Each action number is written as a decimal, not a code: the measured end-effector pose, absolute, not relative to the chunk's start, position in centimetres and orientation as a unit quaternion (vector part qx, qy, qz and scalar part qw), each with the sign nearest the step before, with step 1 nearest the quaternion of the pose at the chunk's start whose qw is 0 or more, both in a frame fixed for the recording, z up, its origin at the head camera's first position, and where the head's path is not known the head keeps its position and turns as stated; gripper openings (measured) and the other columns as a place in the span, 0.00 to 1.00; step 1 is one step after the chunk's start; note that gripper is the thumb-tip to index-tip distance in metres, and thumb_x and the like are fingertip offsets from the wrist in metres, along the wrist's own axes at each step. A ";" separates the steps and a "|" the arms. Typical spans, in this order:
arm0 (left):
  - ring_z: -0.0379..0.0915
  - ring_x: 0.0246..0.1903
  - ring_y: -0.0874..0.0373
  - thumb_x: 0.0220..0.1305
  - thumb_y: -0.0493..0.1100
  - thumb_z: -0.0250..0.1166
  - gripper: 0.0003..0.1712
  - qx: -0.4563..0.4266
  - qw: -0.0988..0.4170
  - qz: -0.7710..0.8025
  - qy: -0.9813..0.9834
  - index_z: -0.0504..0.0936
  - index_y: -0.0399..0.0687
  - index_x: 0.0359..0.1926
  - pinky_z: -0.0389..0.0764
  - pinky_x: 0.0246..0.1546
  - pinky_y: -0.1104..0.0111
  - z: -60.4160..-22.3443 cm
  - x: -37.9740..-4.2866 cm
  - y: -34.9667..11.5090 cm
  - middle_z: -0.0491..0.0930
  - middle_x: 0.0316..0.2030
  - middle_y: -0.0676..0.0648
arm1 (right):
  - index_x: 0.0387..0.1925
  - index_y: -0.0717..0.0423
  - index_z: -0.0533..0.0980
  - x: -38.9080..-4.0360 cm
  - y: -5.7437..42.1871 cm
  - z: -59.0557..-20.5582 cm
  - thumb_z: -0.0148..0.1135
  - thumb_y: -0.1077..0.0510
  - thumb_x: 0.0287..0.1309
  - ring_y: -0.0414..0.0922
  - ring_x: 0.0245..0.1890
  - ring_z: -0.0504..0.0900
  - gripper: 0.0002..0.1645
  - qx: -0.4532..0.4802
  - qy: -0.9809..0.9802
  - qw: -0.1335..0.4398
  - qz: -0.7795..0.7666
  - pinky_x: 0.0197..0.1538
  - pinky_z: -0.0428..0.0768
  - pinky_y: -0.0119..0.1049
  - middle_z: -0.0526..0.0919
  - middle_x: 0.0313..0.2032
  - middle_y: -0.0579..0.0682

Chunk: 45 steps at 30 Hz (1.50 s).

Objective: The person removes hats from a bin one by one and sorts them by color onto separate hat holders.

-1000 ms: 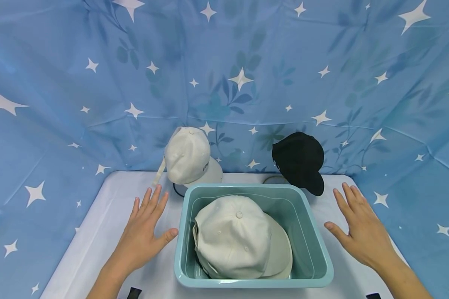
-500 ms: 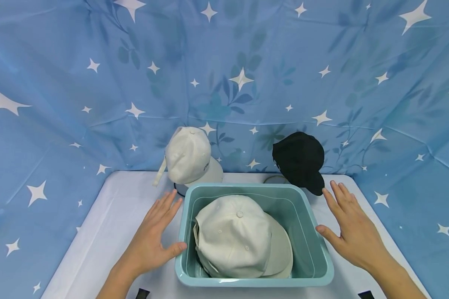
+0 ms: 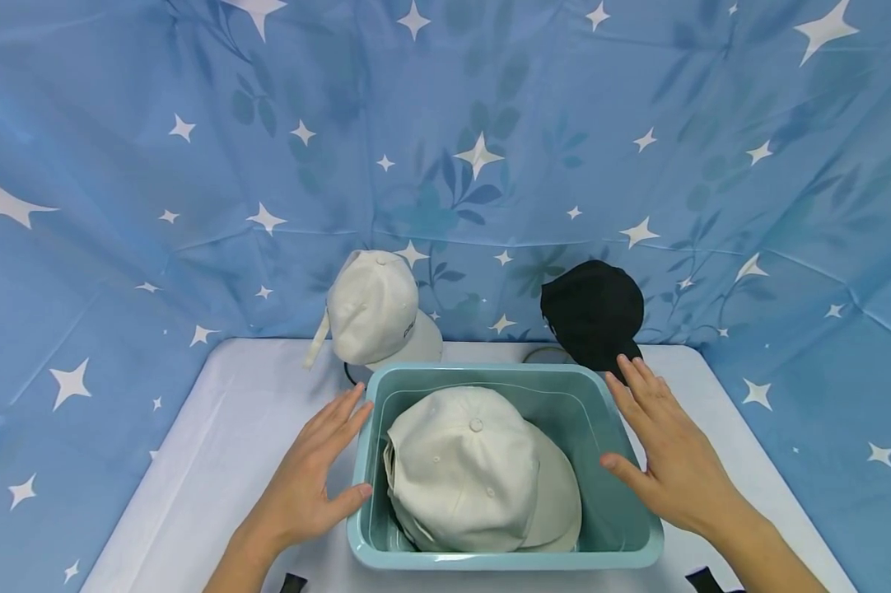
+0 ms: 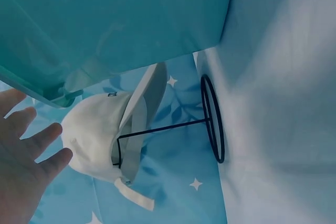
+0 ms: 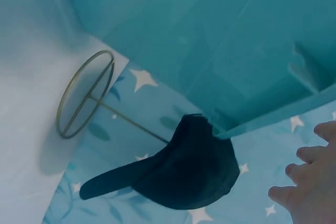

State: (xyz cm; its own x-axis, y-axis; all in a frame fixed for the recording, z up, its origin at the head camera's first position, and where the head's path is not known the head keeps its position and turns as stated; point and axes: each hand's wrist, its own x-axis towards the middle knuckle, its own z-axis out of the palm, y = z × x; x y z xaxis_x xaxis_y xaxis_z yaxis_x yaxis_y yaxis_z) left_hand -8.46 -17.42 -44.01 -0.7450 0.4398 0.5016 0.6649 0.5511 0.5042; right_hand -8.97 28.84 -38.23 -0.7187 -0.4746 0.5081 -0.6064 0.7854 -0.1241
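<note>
A teal plastic bin (image 3: 505, 562) stands on the white table with a cream baseball cap (image 3: 464, 469) lying in it, brim to the right. At the bin's left side is my left hand (image 3: 305, 478), fingers spread and fairly straight, its thumb by the rim. My right hand (image 3: 668, 461) hovers over the right rim, fingers extended, thumb reaching above the bin's inside. Neither hand holds anything, and whether they touch the rim I cannot tell. Behind the bin, a white cap (image 4: 100, 132) hangs on a black wire stand (image 4: 213, 119). A black cap (image 5: 184, 169) sits on a brass-coloured stand (image 5: 86, 97).
The white-covered table (image 3: 216, 428) extends on both sides of the bin. A blue curtain (image 3: 445, 189) with white stars hangs behind the table and at both sides. Both cap stands are close behind the bin's back rim.
Both hands have moved inward toward the bin, the left to the right and the right to the left. The bin and the caps have stayed in place.
</note>
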 end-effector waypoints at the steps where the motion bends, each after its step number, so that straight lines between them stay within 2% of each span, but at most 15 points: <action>1: 0.51 0.79 0.42 0.56 0.48 0.72 0.51 -0.319 0.160 -0.352 -0.865 0.64 0.43 0.79 0.43 0.77 0.67 -44.1 -8.5 -17.4 0.55 0.81 0.40 | 0.83 0.52 0.53 -9.0 28.6 -38.2 0.46 0.24 0.71 0.51 0.83 0.45 0.54 0.299 -0.914 0.231 0.146 0.81 0.39 0.39 0.54 0.81 0.61; 5: 0.51 0.79 0.44 0.57 0.48 0.70 0.49 -0.321 0.159 -0.359 -0.862 0.66 0.41 0.78 0.44 0.77 0.69 -44.3 -8.5 -17.3 0.55 0.81 0.40 | 0.83 0.55 0.55 -9.0 27.7 -38.1 0.41 0.23 0.72 0.51 0.83 0.46 0.54 0.318 -0.906 0.229 0.162 0.81 0.38 0.39 0.54 0.81 0.61; 19: 0.55 0.78 0.41 0.58 0.49 0.67 0.47 -0.342 0.171 -0.383 -0.841 0.68 0.38 0.77 0.46 0.76 0.71 -45.2 -9.0 -16.9 0.59 0.79 0.40 | 0.82 0.55 0.56 -9.5 25.6 -37.9 0.40 0.23 0.72 0.50 0.83 0.48 0.54 0.357 -0.895 0.209 0.167 0.81 0.38 0.38 0.52 0.82 0.56; 21: 0.56 0.78 0.41 0.57 0.48 0.67 0.47 -0.339 0.166 -0.385 -0.842 0.68 0.39 0.77 0.50 0.77 0.68 -45.2 -8.9 -16.9 0.60 0.79 0.41 | 0.82 0.56 0.57 -9.5 25.2 -37.8 0.40 0.23 0.72 0.52 0.82 0.49 0.54 0.364 -0.893 0.206 0.167 0.81 0.39 0.39 0.52 0.82 0.56; 23: 0.56 0.78 0.43 0.57 0.48 0.67 0.47 -0.336 0.163 -0.385 -0.844 0.68 0.39 0.77 0.56 0.76 0.61 -45.2 -8.9 -16.9 0.60 0.79 0.42 | 0.82 0.56 0.57 -9.5 24.8 -37.8 0.39 0.23 0.72 0.52 0.82 0.50 0.54 0.368 -0.893 0.199 0.167 0.81 0.39 0.39 0.53 0.82 0.56; 27: 0.58 0.77 0.45 0.57 0.48 0.68 0.47 -0.333 0.157 -0.387 -0.845 0.67 0.42 0.78 0.68 0.68 0.44 -45.2 -8.9 -16.9 0.60 0.79 0.42 | 0.82 0.55 0.56 -9.6 24.0 -37.9 0.38 0.22 0.72 0.52 0.82 0.51 0.54 0.379 -0.891 0.183 0.171 0.81 0.39 0.40 0.52 0.82 0.56; 29: 0.60 0.76 0.46 0.57 0.48 0.68 0.47 -0.333 0.154 -0.389 -0.845 0.67 0.43 0.78 0.71 0.64 0.41 -45.2 -8.9 -16.9 0.60 0.79 0.43 | 0.83 0.54 0.56 -9.7 23.7 -37.9 0.39 0.23 0.72 0.52 0.82 0.51 0.54 0.385 -0.889 0.176 0.172 0.81 0.39 0.39 0.52 0.82 0.55; 32: 0.61 0.76 0.47 0.57 0.47 0.68 0.47 -0.330 0.149 -0.396 -0.844 0.67 0.43 0.78 0.71 0.67 0.48 -45.3 -8.9 -17.0 0.60 0.80 0.43 | 0.82 0.55 0.56 -9.8 23.2 -38.0 0.41 0.24 0.73 0.52 0.82 0.52 0.53 0.396 -0.886 0.169 0.172 0.81 0.39 0.37 0.53 0.82 0.56; 37: 0.60 0.76 0.47 0.56 0.45 0.68 0.47 -0.334 0.148 -0.409 -0.836 0.67 0.41 0.77 0.64 0.72 0.66 -45.4 -8.9 -16.9 0.60 0.79 0.42 | 0.82 0.55 0.57 -9.8 22.5 -38.2 0.43 0.24 0.72 0.52 0.81 0.56 0.53 0.403 -0.885 0.149 0.176 0.80 0.43 0.36 0.54 0.82 0.55; 40: 0.60 0.76 0.47 0.56 0.44 0.69 0.47 -0.339 0.151 -0.413 -0.832 0.67 0.40 0.77 0.63 0.72 0.69 -45.4 -9.0 -16.9 0.60 0.79 0.41 | 0.82 0.53 0.57 -9.8 22.1 -38.3 0.44 0.23 0.71 0.52 0.80 0.58 0.53 0.401 -0.888 0.131 0.183 0.81 0.47 0.39 0.55 0.82 0.53; 45: 0.61 0.76 0.46 0.55 0.44 0.69 0.48 -0.349 0.155 -0.424 -0.821 0.66 0.41 0.78 0.61 0.72 0.71 -45.4 -9.1 -17.0 0.61 0.79 0.39 | 0.80 0.55 0.62 -9.8 21.4 -38.5 0.52 0.25 0.70 0.51 0.77 0.63 0.52 0.408 -0.882 0.116 0.205 0.79 0.56 0.45 0.62 0.79 0.53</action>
State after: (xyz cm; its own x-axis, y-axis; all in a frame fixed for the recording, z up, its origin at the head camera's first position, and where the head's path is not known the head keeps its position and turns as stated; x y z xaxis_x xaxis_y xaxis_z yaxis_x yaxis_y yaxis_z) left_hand -9.07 -17.00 -45.37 -0.7077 0.4420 0.5512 0.7053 0.3973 0.5871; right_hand -9.83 21.39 -38.46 -0.6405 -0.6715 0.3726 -0.7670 0.5833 -0.2674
